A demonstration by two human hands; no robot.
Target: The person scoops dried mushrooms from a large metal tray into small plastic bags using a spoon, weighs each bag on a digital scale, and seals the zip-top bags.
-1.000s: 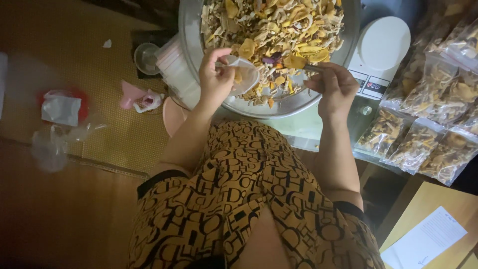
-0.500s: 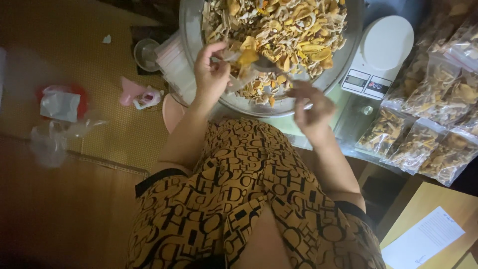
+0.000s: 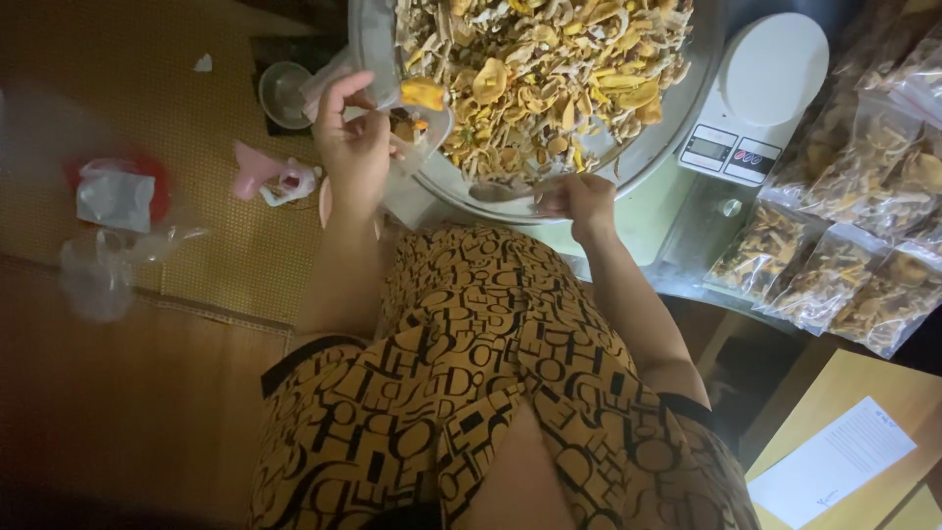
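Note:
A large metal basin [image 3: 677, 118] heaped with mixed dried fruit chips [image 3: 549, 69] stands in front of me. My left hand [image 3: 355, 147] holds a small clear plastic bag [image 3: 417, 123] open at the basin's near left rim; a few yellow and brown chips lie inside it. My right hand [image 3: 579, 196] grips a metal spoon [image 3: 505, 189] low against the basin's near edge, pointing left toward the bag. My patterned yellow and black dress fills the lower middle of the view.
A white kitchen scale [image 3: 756, 93] sits right of the basin. Several filled clear bags of chips [image 3: 844, 245] lie at far right. A pink object [image 3: 260, 172], a small metal cup [image 3: 285, 93] and loose plastic bags [image 3: 108, 245] lie on the mat at left. A yellow envelope [image 3: 863, 442] sits at lower right.
My right hand has drawn back from over the chips to the basin's near rim with the spoon. My left hand has lifted the bag a little higher at the rim.

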